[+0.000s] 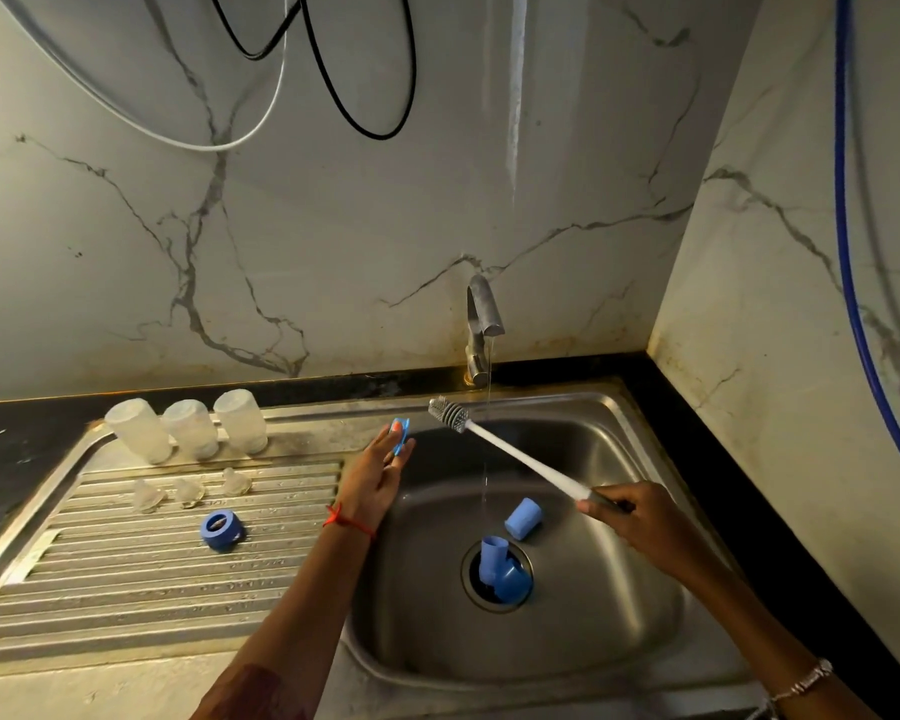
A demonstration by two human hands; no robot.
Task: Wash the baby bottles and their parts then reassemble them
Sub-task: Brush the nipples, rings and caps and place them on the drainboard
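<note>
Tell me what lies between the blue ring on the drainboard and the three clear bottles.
Head view: three clear nipples lie on the drainboard between the blue ring and the bottles.

No legible text, label, brand or number anywhere in view. Faint embossed marks ran along ribs of steel drainboard [178, 589], near its middle, too blurred and small to make out as letters or digits.
</note>
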